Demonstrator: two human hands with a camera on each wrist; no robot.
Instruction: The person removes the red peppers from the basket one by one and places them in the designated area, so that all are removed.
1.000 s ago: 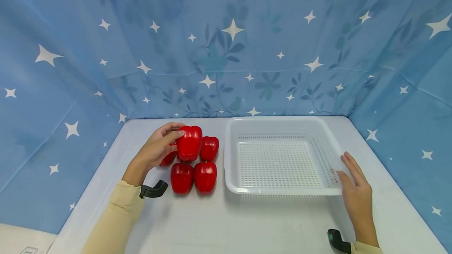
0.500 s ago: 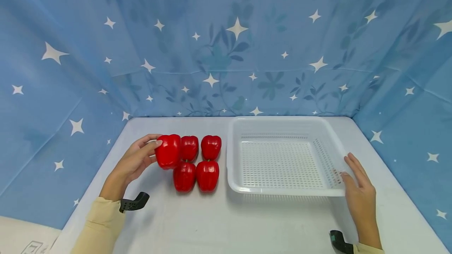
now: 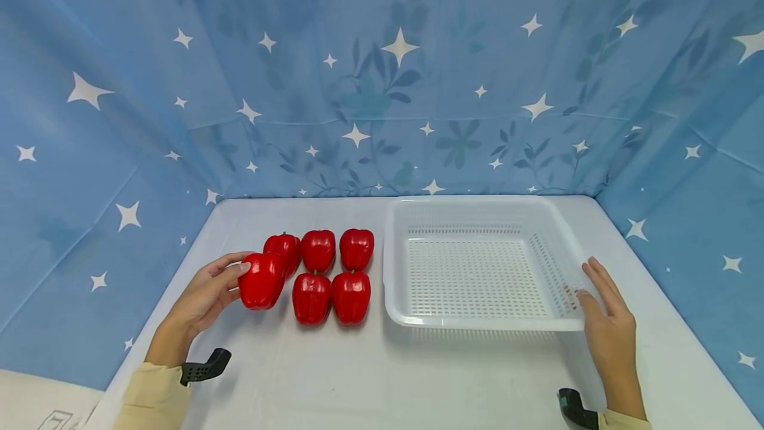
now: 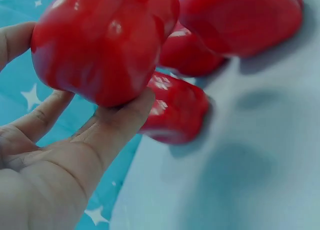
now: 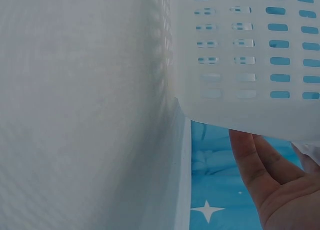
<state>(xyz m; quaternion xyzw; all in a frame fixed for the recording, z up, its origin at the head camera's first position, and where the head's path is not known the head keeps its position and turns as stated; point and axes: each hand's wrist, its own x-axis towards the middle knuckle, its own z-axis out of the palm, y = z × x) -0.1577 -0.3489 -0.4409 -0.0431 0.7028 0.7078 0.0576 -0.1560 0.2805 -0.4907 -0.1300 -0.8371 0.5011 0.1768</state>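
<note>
My left hand (image 3: 205, 294) holds a glossy red bell pepper (image 3: 260, 281) between thumb and fingers, at the left of the table. In the left wrist view that bell pepper (image 4: 95, 49) fills the upper left, the thumb pressed along its lower side. Several more red bell peppers stand just to its right: one behind it (image 3: 285, 249), others in a back row (image 3: 318, 251) and a front row (image 3: 312, 298). My right hand (image 3: 611, 330) touches the right rim of a white plastic basket (image 3: 477, 322) with straight fingers. In the right wrist view its fingertips (image 5: 242, 140) meet the underside of the rim.
The basket's slotted floor (image 3: 477, 277) shows bare, right of the peppers. A white table (image 3: 358, 377) lies beneath everything. Blue star-patterned cloth (image 3: 382, 85) hangs behind the table and along both sides. Black bands (image 3: 205, 367) sit on both wrists.
My left hand has moved left and toward me with its bell pepper, away from over the others. A pepper hidden behind it half a second ago now shows. The right hand stays at the rim.
</note>
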